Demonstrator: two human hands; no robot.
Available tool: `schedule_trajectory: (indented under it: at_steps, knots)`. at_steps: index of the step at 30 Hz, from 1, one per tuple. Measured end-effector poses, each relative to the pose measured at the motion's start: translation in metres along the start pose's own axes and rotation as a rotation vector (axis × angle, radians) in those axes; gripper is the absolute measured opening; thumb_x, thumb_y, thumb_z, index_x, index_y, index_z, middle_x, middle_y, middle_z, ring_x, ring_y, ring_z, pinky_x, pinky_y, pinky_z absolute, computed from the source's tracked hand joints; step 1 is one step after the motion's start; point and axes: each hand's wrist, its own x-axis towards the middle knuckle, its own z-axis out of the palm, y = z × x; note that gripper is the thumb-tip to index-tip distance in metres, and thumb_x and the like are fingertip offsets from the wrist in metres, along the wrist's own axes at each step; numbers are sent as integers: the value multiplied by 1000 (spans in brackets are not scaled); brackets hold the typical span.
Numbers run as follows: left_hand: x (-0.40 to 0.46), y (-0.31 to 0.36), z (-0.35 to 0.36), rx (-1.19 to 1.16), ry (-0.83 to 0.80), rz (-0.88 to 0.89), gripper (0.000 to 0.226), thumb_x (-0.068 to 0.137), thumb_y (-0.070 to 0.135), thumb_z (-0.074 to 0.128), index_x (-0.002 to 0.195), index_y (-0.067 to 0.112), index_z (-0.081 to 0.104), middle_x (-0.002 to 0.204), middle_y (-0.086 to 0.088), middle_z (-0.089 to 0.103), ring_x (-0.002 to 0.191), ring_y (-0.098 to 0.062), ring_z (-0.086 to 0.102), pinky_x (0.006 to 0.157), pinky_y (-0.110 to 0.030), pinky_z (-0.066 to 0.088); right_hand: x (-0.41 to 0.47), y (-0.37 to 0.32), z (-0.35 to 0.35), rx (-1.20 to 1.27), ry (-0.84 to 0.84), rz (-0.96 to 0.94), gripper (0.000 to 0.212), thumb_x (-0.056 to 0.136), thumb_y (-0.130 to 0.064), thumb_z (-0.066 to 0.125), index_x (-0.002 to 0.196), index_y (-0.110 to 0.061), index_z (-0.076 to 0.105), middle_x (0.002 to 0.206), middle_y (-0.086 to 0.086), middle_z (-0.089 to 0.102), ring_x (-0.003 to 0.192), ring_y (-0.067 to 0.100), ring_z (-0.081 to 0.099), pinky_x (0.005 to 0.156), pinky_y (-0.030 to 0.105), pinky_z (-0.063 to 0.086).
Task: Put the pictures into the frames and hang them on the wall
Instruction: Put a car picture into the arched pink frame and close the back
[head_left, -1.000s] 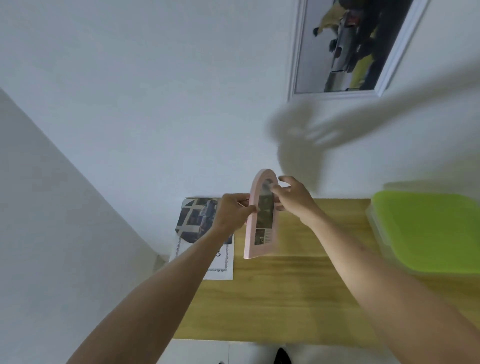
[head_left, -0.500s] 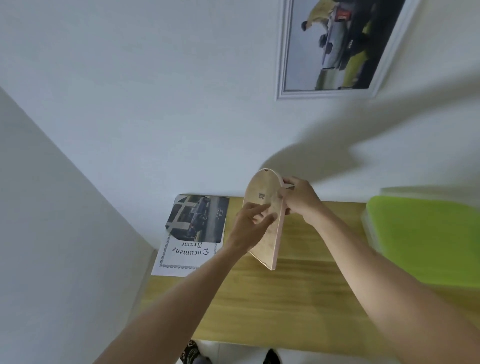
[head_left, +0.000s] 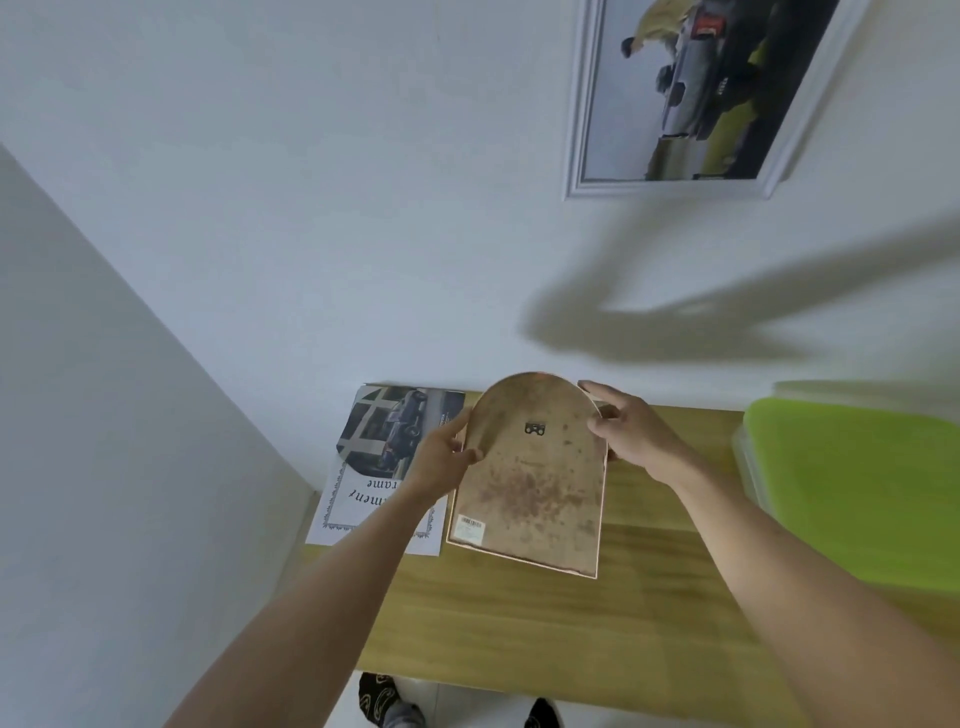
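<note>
Left of our left grip (head_left: 445, 457) lies a printed sheet (head_left: 363, 499); right of our right grip (head_left: 631, 434), a green box (head_left: 857, 488). Both grips clamp the arched frame (head_left: 530, 483), stained back facing us.

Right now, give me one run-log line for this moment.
step: hanging prep | left hand: holds arched pink frame's brown backboard, facing camera | right hand: holds right edge | hanger: visible | wall: not yet hung

Arched frame (head_left: 530, 478): brown stained backing board is turned to the camera, with a small metal hanger near the top and a barcode sticker at the lower left; it is held upright above the table.
White frame (head_left: 576, 171): hung on the wall, filled with a car picture.
Document-frame sheet (head_left: 363, 467): laid flat at the table's left end.
</note>
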Motion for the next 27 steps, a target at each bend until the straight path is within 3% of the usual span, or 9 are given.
schedule_trajectory:
  at_steps: [2,3,6,8,14,18,21,24,27]
  knots:
    - [-5,-2,2,-58,-14,15,70,87,1,67,145,32,43,90,-12,68,82,-18,68,68,-19,54,-2,6,7,-228,1,-86,61,102,-17,50,150,-50,31,125,-12,57,80,8,61,63,15,44]
    - [-8,-4,3,-94,-13,21,70,85,-1,68,143,31,46,84,-11,64,77,-16,66,67,-18,54,-2,8,12,-318,-14,-112,64,102,-21,50,150,-54,23,130,-9,52,83,10,63,64,16,45]
    - [-14,-10,5,-154,16,17,63,79,-3,72,125,40,63,82,-11,61,74,-13,64,77,-31,52,-2,18,25,-502,-25,-132,66,103,-33,45,145,-67,7,126,-3,43,88,21,64,76,34,54]
    - [-17,-15,6,-167,41,10,59,76,-2,75,105,49,69,80,-8,63,72,-12,62,75,-33,47,-3,21,30,-573,2,-128,65,103,-36,42,143,-69,4,124,0,43,92,22,60,78,40,53]
    - [-24,-20,7,-147,58,-3,56,76,-3,75,88,52,74,73,5,67,78,-13,62,83,-34,45,-2,19,40,-739,79,-180,61,100,-40,47,149,-56,14,139,7,40,125,26,49,88,43,51]
    - [-34,-15,9,-147,94,11,55,77,-6,72,89,47,72,77,4,66,81,-10,61,69,-13,46,-1,13,41,-658,77,-136,47,97,-42,51,135,-55,27,114,6,48,86,22,64,81,40,52]
    - [-38,-15,10,-154,125,27,54,77,-8,70,96,42,71,86,-7,70,82,-10,61,56,1,41,3,8,36,-621,1,-64,39,93,-42,52,126,-51,35,109,5,48,81,22,61,78,39,50]
    - [-38,-18,12,-156,151,27,54,75,-8,71,90,43,73,89,-4,75,82,-12,66,62,-10,50,8,1,29,-618,-88,-12,31,88,-39,50,117,-44,39,109,6,53,89,24,58,79,42,51]
    - [-37,-20,16,-144,150,32,55,72,-9,70,82,45,75,82,4,76,78,-12,68,77,-31,59,8,-5,27,-601,-126,44,24,86,-35,49,110,-36,45,98,3,58,73,22,62,70,39,59]
